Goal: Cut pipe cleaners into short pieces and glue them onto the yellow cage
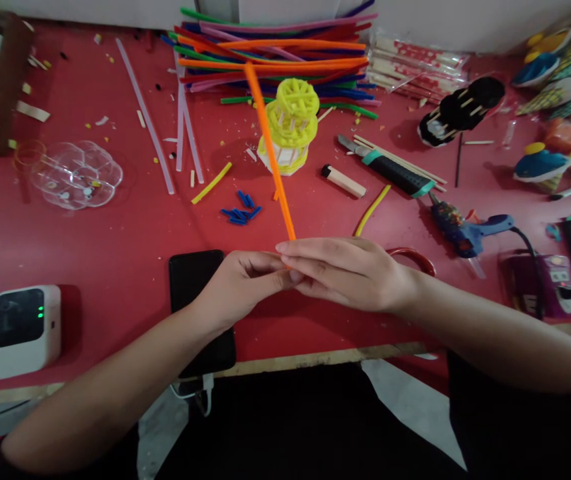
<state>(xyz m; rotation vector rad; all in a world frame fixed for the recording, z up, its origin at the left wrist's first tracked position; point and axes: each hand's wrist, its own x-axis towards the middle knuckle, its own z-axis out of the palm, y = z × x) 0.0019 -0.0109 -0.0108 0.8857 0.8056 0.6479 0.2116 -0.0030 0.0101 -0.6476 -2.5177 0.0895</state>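
An orange pipe cleaner (pixel 271 155) stands up from between my two hands, leaning left at its top. My left hand (pixel 245 283) pinches it near the lower end with thumb and fingers. Fingers of my right hand (pixel 348 270) close on the same spot and meet the left fingertips, so the lower end is mostly hidden. Beyond the hands sits a yellow tiered model (pixel 293 127) made of pipe cleaner and little sticks. Short blue pipe cleaner pieces (pixel 239 213) lie in front of it. A black phone (pixel 198 280) rests partly under my left wrist.
Bundled pipe cleaners (pixel 285 57) in several colours lie at the back. To the right are a utility knife (pixel 395 170), a lighter (pixel 344 181), a glue gun (pixel 470 230) and a black tiered model (pixel 463 110). A clear flower-shaped tray (pixel 83 177) and a white device (pixel 24 331) stand left.
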